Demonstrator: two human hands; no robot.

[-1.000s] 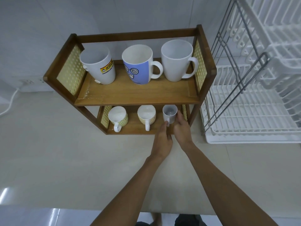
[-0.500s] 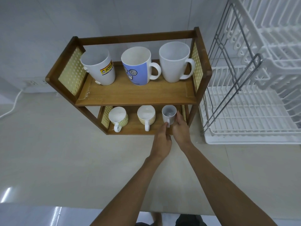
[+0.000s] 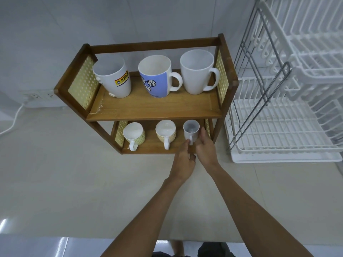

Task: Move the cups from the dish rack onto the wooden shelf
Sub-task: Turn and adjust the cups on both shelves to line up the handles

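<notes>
A two-tier wooden shelf (image 3: 148,108) stands on the counter. Its upper board holds a white logo mug (image 3: 113,78), a blue mug (image 3: 155,78) and a plain white mug (image 3: 196,71). On the lower board are two yellow-patterned cups (image 3: 133,133) (image 3: 165,131) and a small white cup (image 3: 191,128) at the right end. My left hand (image 3: 182,162) has its fingertips on that cup's handle. My right hand (image 3: 207,147) rests just right of the cup, fingers loose, thumb close to its side. The white dish rack (image 3: 278,141) to the right shows no cups.
The rack's metal frame (image 3: 263,86) stands close to the shelf's right post. A wall socket strip (image 3: 39,95) and white cable (image 3: 16,115) lie at the far left. Pale counter stretches in front of the shelf to its near edge.
The view has tilted slightly, so the shelf sits lower in the frame. My hands stay at the small white cup, and the right thumb has eased a little off its side.
</notes>
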